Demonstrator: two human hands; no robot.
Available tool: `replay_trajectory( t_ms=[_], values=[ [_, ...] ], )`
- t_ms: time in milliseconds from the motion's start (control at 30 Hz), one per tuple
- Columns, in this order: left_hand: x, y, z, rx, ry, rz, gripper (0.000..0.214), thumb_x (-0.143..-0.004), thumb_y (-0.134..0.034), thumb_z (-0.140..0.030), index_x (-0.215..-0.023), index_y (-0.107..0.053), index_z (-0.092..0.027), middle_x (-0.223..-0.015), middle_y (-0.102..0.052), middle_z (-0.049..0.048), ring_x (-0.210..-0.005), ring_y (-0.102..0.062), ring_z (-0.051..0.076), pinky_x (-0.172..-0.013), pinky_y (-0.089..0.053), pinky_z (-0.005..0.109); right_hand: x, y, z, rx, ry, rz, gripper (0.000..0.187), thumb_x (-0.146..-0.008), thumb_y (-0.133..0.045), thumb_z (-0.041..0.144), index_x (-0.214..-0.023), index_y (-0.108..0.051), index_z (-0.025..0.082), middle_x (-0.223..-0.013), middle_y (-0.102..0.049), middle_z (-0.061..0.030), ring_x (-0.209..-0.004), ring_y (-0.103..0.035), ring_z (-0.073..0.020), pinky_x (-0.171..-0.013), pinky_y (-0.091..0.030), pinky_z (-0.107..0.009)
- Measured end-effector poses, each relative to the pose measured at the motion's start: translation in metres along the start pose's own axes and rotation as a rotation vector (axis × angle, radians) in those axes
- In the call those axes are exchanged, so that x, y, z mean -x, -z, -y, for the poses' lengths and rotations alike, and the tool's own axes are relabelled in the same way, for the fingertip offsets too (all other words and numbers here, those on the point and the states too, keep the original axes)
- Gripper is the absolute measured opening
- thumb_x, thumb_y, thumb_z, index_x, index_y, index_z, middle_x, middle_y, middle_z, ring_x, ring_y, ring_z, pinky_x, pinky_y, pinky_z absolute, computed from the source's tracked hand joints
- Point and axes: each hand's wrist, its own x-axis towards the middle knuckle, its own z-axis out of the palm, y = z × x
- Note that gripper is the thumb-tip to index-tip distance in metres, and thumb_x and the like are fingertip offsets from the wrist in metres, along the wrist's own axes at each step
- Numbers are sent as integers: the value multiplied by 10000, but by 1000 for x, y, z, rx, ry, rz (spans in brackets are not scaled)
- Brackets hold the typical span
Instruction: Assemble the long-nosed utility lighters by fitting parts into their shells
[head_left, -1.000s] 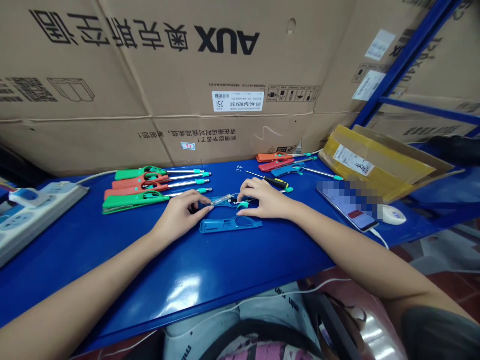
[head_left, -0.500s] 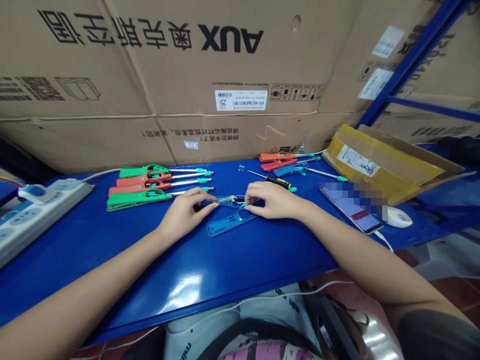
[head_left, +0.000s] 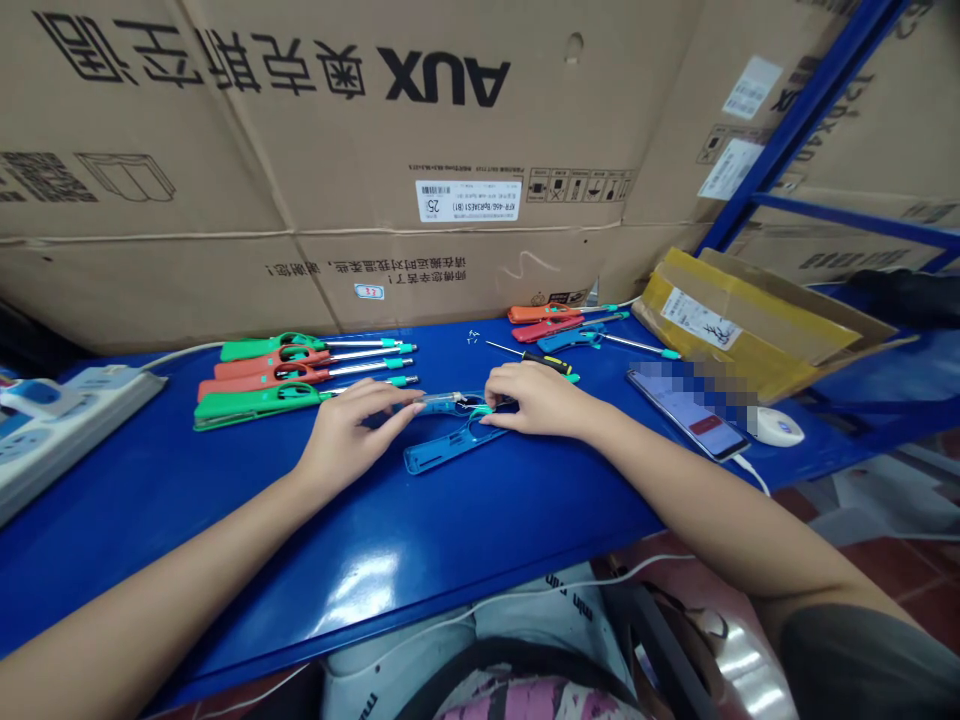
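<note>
Blue lighter half-shell [head_left: 452,446] lies on the surface [head_left: 352,530], just nearer the wearer than the fingertips, its far end running under the right hand [head_left: 546,402]. The left hand [head_left: 341,435] pinches the end of a clear tank [head_left: 441,399] between thumb and forefinger, tips nearly together; whether fluid fills the tank cannot be made out. The right fingers curl down around a teal trigger [head_left: 484,409] and thin wires; the hand covers the parts beneath, so I cannot tell how far apart the tips are or what they grip. Beyond the right fingers lie a screwdriver [head_left: 547,361], its handle end partly hidden, and three more lighters. Well to their right sits a yellow-taped carton [head_left: 780,310], its inside out of sight; pixelation hides part of it and of the phone [head_left: 686,412]. Left of the left fingers, a power strip [head_left: 82,400] holding a plug is cut off by the frame.
</note>
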Motion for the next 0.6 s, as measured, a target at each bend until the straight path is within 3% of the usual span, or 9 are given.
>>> replay_trajectory(
  t_ms=[200,367,500,600],
  values=[
    [0,0,0,-8,41,-8,196,-924,-674,-354,-1018,-781,-219,-947,-779,20,-738,-649,151,-743,-552,288,0,-5,-1,-66,-87,-14,125,-939,-649,297,-894,-615,186,-912,-657,-28,-784,-580,-148,-671,-369,-255],
    [0,0,0,-6,84,-21,213,-924,-671,-376,-1007,-784,-217,-963,-779,26,-745,-647,152,-740,-554,292,2,0,-4,-82,-66,33,59,-895,-643,150,-934,-624,191,-951,-652,-23,-784,-581,-139,-669,-379,-249],
    [0,0,-1,4,134,-1,246,-934,-649,-412,-1018,-785,-226,-955,-780,28,-731,-640,155,-737,-553,306,5,7,-2,-9,-44,49,107,-914,-676,271,-1006,-653,220,-1072,-638,-31,-817,-601,-148,-677,-394,-262],
    [1,0,-1,6,166,13,272,-938,-632,-441,-1021,-787,-233,-970,-783,34,-747,-653,164,-733,-552,313,6,10,0,-4,-39,75,326,-849,-754,455,-1074,-658,240,-1113,-639,-33,-884,-626,-176,-699,-422,-273]
  ],
)
